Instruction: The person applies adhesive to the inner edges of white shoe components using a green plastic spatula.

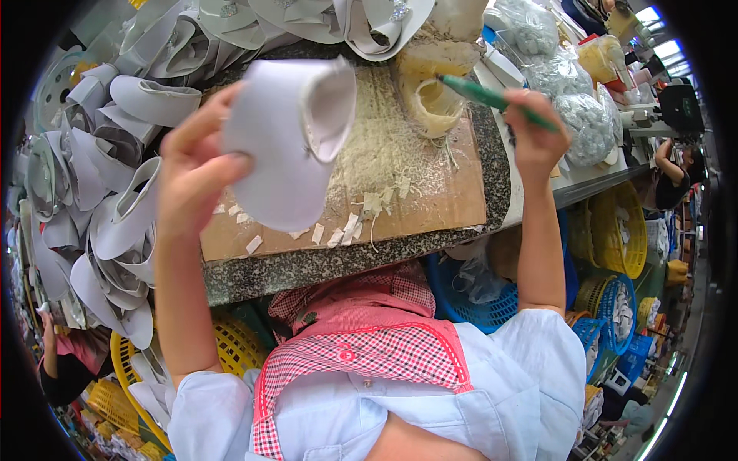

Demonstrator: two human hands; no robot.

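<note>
My left hand (196,165) is closed on a white shoe upper (280,154), raised above the work board with its rounded end toward me and its opening toward the right. In my right hand (536,138) is a slim green-handled tool (486,95), its far end over the mouth of a glue-crusted pot (432,123). Whether that end is a brush or a pen tip, I cannot tell. Beneath both hands lies a brown cardboard sheet (430,203), caked with dried glue and strewn with small pale scraps (350,229).
White shoe uppers (150,100) pile up at the left and along the back. Clear plastic bags of silvery pieces (584,131) sit at the right. The speckled stone edge (307,269) runs before me, with blue (480,303) and yellow baskets (619,230) below. Other people work farther off.
</note>
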